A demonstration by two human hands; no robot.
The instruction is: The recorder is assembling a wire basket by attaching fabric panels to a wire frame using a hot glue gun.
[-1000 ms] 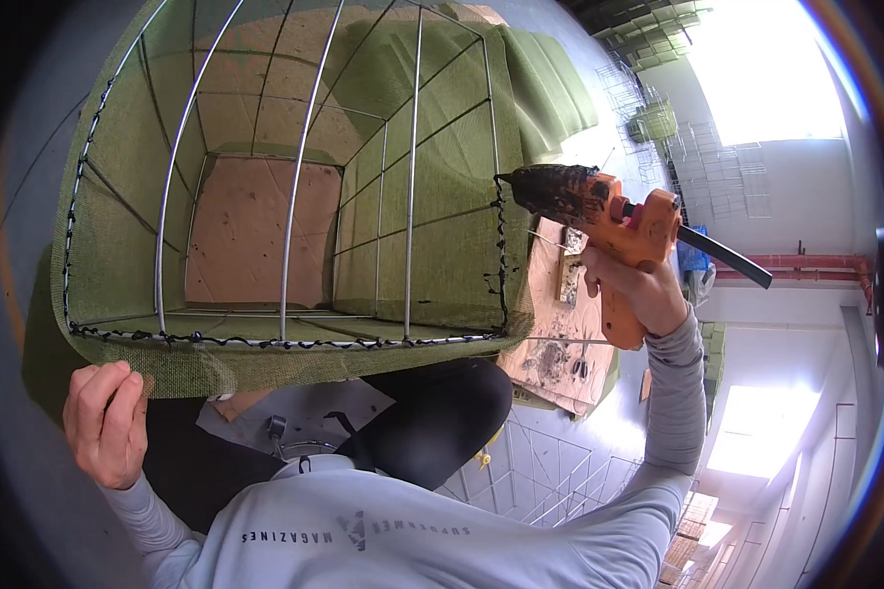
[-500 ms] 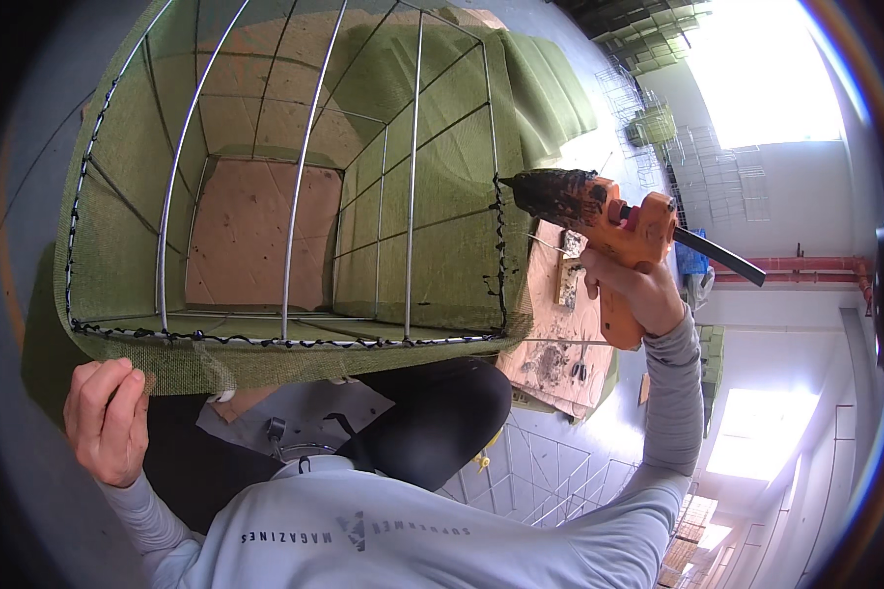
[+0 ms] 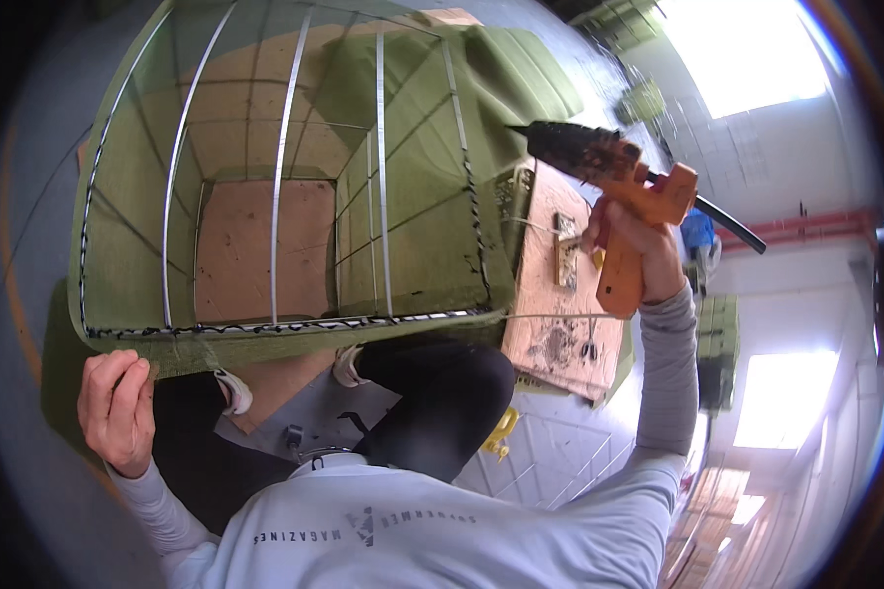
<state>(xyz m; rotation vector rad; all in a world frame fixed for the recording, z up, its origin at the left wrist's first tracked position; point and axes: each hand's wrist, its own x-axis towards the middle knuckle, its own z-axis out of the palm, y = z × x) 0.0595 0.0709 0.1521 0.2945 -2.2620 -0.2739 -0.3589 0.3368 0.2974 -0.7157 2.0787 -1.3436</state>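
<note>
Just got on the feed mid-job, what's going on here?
A person's right hand grips an orange glue gun, a black stick poking from its back, its nozzle apart from the wire frame. The left hand holds the near left corner of the green woven fabric around that frame. Black glue-like beads line the near and right edges.

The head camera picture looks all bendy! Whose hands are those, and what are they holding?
There's no robot here, just a person's two bare hands. The camera is on the person's head, looking down, and its wide lens makes straight edges bend. The right hand holds an orange glue gun with a black stick poking out behind. The left hand pinches the edge of green cloth wrapped around a wire frame. Beside the frame lies a smudged brown board, with what look like scissors on it.
</note>
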